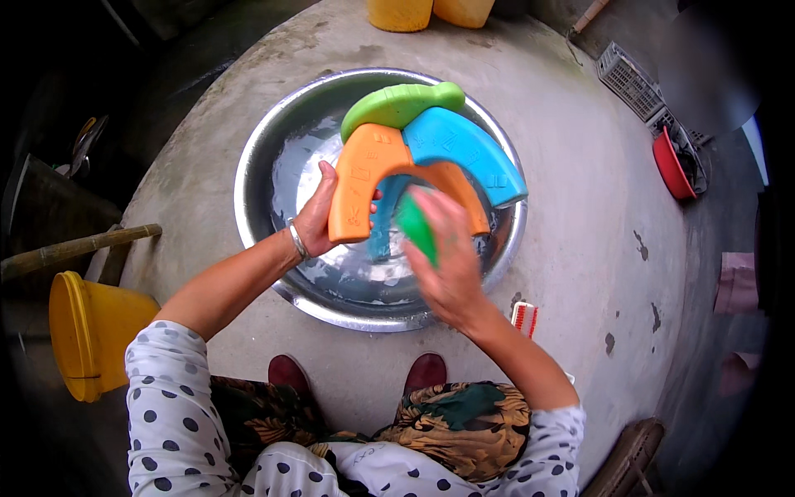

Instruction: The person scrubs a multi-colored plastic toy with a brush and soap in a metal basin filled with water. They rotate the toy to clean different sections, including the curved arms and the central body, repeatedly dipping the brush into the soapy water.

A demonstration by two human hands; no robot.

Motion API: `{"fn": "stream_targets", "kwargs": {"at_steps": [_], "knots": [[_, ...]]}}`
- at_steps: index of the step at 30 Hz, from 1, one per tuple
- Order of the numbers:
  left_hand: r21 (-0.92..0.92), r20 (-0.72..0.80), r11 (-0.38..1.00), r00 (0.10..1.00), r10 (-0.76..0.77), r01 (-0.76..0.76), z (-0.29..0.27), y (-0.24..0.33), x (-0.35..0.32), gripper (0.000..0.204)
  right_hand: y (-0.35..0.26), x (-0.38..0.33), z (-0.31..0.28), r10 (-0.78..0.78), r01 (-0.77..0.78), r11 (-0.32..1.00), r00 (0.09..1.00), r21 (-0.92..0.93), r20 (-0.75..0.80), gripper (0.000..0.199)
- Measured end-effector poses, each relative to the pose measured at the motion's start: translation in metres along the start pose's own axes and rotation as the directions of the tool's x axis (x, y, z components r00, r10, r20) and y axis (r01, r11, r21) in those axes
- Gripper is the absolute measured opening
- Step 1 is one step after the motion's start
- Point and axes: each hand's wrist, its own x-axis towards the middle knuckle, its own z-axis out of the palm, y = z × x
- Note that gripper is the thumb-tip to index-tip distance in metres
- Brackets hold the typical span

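A large arched plastic toy with an orange part (367, 166), a blue part (468, 149) and a green part (396, 105) rests tilted in a wide metal basin (252, 170). My left hand (317, 212) grips the orange arch at its lower left end, fingers wrapped behind it. In my right hand (454, 269), smeared by motion, is a green scrubbing sponge (416, 228), held near the inner curve of the arch. Shallow water lies in the basin. Part of the toy's underside is hidden behind the arch and my right hand.
Right of the basin lies a brush with red bristles (524, 317). A yellow bucket (99, 335) and a bamboo pole (83, 252) are at the left. Yellow containers (400, 12) stand at the far edge; a red basin (671, 166) and grey crate (629, 80) at the right.
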Motion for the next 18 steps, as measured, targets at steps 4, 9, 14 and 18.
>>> {"fn": "stream_targets", "kwargs": {"at_steps": [4, 9, 14, 18], "knots": [[-0.059, -0.122, 0.997, 0.991, -0.050, 0.043, 0.024, -0.005, -0.006, 0.077, 0.009, 0.045, 0.052, -0.129, 0.136, 0.989, 0.984, -0.053, 0.120, 0.057], [-0.118, -0.146, 0.993, 0.989, -0.019, 0.002, 0.031, -0.012, -0.012, 0.063, 0.024, 0.063, 0.069, -0.238, 0.278, 0.950, 0.940, -0.145, 0.245, 0.053], [-0.058, -0.141, 0.997, 0.988, -0.060, 0.052, 0.016, -0.015, -0.010, 0.063, 0.083, 0.091, 0.091, -0.067, 0.088, 0.972, 0.993, -0.220, 0.102, 0.048], [-0.059, -0.136, 0.997, 0.989, -0.051, 0.044, 0.013, -0.014, -0.010, 0.063, 0.088, 0.092, 0.094, 0.014, 0.002, 0.969, 0.998, -0.246, 0.060, 0.044]]}}
